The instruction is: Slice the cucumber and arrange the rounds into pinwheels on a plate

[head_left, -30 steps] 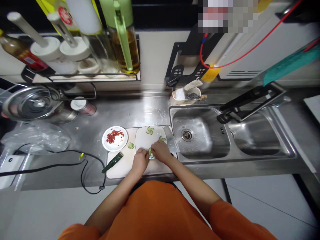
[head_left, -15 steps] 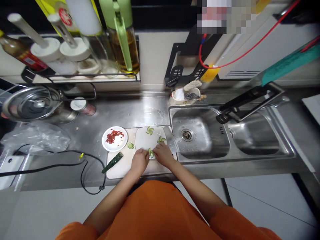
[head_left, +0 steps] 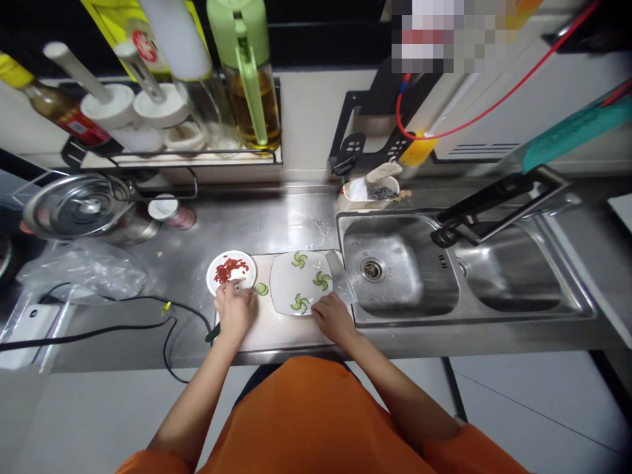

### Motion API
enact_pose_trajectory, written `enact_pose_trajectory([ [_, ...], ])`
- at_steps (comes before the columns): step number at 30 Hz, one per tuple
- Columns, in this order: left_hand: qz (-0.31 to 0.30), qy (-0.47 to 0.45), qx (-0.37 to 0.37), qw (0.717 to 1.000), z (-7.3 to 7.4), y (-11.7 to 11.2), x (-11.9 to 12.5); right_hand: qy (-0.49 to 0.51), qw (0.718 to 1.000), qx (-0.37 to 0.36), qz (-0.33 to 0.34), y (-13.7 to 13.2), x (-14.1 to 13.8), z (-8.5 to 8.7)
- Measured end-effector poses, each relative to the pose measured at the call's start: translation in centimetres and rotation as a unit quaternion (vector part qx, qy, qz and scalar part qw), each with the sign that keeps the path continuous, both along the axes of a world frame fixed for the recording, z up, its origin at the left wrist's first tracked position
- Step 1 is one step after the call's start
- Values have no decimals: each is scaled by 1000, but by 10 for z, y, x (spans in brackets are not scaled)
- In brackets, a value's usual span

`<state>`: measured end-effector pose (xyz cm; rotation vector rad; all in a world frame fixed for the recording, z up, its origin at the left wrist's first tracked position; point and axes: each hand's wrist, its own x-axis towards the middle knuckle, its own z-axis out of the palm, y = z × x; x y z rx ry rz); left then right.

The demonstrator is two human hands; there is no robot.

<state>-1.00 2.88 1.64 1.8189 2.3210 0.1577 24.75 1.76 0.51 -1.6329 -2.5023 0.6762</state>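
Observation:
My left hand (head_left: 234,309) is at the lower edge of a small round white plate (head_left: 210,271) holding red dried berries (head_left: 231,267). Its fingers are bent and slightly apart. Under this hand lies a dark green cucumber piece (head_left: 212,333), mostly hidden. Sliced cucumber (head_left: 261,289) rests just right of my left fingers on the white cutting board (head_left: 281,334). A squarish white plate (head_left: 291,280) carries three pinwheels of cucumber slices, one being the lower pinwheel (head_left: 299,303). My right hand (head_left: 336,320) has its fingers closed at that plate's lower right rim. Beside the plate lies a cleaver blade (head_left: 342,276).
A double steel sink (head_left: 399,263) with a black faucet (head_left: 478,204) is to the right. Left are a plastic bag (head_left: 81,270), a black cable (head_left: 123,327), a lidded pot (head_left: 81,207) and a small jar (head_left: 172,212). An oil bottle (head_left: 254,105) stands on the rack above.
My left hand has left the lower pinwheel and moved left to the berry plate, covering most of the cucumber piece. My right hand has drawn back to the square plate's rim.

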Motion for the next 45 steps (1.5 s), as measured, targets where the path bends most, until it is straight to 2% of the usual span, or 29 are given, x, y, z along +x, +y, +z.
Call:
enact_pose_trajectory([
  [10,-40,46,7,998,-15,4,18,-21,998,-40,31,-5,-10,7],
  [17,-25,37,22,999,-20,7,21,-15,998,-49,29,-6,-9,5],
  [25,6,-78,64,995,-10,6,12,43,997,-60,16,0,-15,1],
  [28,-25,-174,90,980,-4,5,7,110,992,-64,-11,10,-24,-2],
  [30,-55,-257,90,961,1,5,8,170,983,-55,-44,19,-32,-2],
  [32,-54,-336,61,938,5,5,13,228,970,-49,-74,29,-41,0],
  [35,3,-432,-14,902,10,5,26,284,952,-67,-95,44,-53,7],
  [37,50,-495,-57,865,12,6,34,297,945,-89,-104,51,-57,12],
  [40,105,-594,-91,792,12,9,39,294,941,-110,-123,55,-59,18],
  [42,139,-657,-112,733,10,11,39,288,942,-116,-126,56,-59,21],
  [45,226,-717,-165,638,5,11,39,278,946,-119,-113,55,-57,24],
])
